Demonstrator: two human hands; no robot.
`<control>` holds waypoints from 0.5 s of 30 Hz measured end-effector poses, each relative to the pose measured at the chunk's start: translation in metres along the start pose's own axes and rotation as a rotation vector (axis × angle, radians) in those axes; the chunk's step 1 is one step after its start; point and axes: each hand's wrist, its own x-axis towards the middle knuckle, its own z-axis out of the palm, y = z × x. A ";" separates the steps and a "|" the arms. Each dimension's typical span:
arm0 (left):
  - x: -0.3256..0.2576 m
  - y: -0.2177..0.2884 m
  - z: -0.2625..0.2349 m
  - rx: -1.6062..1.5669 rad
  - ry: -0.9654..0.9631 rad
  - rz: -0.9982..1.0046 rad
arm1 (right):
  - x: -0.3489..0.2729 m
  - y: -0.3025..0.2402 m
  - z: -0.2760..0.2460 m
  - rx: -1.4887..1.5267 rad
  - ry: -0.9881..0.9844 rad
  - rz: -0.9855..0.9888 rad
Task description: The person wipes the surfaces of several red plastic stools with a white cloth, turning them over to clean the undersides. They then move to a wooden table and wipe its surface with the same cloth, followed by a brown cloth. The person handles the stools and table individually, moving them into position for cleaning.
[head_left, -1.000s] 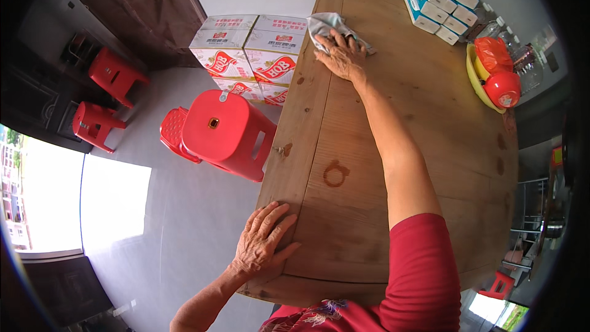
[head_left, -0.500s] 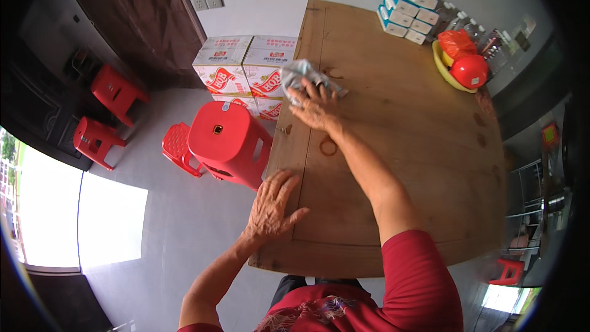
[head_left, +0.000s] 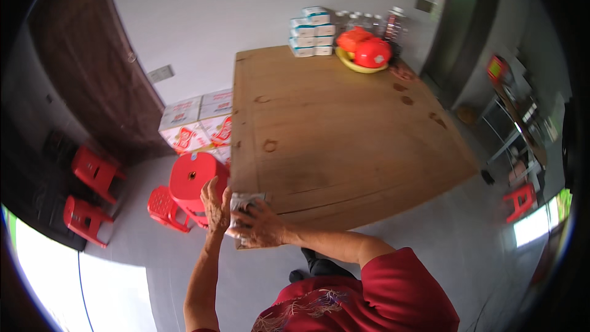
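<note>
At the table's near left corner, the right hand (head_left: pixel 263 224) lies with fingers spread over the cloth (head_left: pixel 247 199), covering much of it and not clenched, while the left hand (head_left: pixel 215 208), open with fingers extended, stands just beside it; whether the left hand touches the cloth cannot be told. The table (head_left: pixel 350 148) bears ring-shaped stains on its left part, and a red stool (head_left: pixel 184 189) and, farther off, boxes (head_left: pixel 184 137) stand along its left side. At the far end are tissue packs (head_left: pixel 313 41), a yellow basin (head_left: pixel 361 69) holding a red bowl (head_left: pixel 373 54), and bottles (head_left: pixel 367 22).
</note>
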 end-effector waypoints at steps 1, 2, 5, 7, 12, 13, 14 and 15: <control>0.000 0.006 0.005 -0.010 -0.022 0.029 | -0.010 -0.010 -0.011 -0.011 0.009 0.027; -0.001 0.013 0.007 -0.009 -0.039 0.058 | -0.020 -0.017 -0.020 -0.017 0.025 0.047; -0.004 0.020 0.038 0.018 -0.072 0.148 | -0.055 -0.021 -0.039 -0.040 0.000 0.127; -0.007 0.036 0.058 0.004 -0.129 0.174 | -0.082 -0.014 -0.066 -0.051 -0.003 0.219; -0.007 0.055 0.103 -0.060 -0.241 0.269 | -0.170 0.018 -0.101 -0.284 -0.008 0.546; -0.007 0.060 0.112 -0.045 -0.253 0.275 | -0.189 0.026 -0.109 -0.323 -0.014 0.600; -0.007 0.066 0.119 -0.031 -0.263 0.280 | -0.206 0.035 -0.119 -0.362 -0.019 0.652; -0.006 0.069 0.126 0.012 -0.267 0.288 | -0.221 0.042 -0.127 -0.395 -0.022 0.700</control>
